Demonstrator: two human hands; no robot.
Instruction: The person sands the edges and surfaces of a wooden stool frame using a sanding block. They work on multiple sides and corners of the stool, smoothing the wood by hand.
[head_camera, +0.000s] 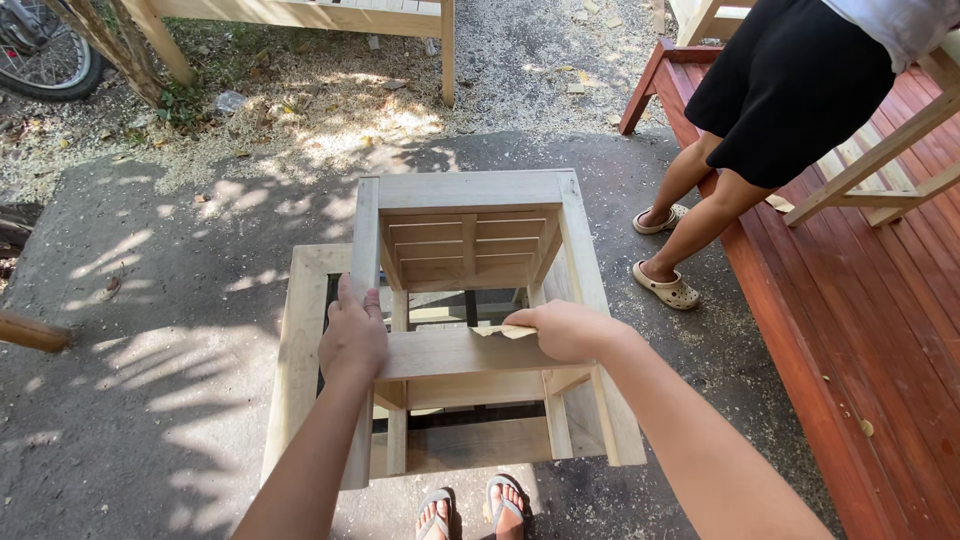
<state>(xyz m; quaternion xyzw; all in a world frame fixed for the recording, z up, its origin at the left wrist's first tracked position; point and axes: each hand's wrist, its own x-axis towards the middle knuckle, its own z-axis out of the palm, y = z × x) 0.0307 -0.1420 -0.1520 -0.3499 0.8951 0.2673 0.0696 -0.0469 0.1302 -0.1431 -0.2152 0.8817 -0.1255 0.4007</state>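
An unpainted wooden chair frame (470, 190) stands upside down or on its side on the grey ground in front of me. My left hand (352, 335) grips the left upright rail of the frame. My right hand (565, 330) presses a small piece of sandpaper (503, 331) flat on the near crossboard (450, 352). Slats of the chair show deeper inside the frame. My feet in flip-flops (470, 508) are just below the frame.
Another person's legs in light clogs (665, 285) stand at the right, beside a red-brown wooden deck (860, 330). Sawdust covers the ground at the back. A bicycle wheel (45, 55) sits top left, and pale wooden frames (300, 15) stand behind.
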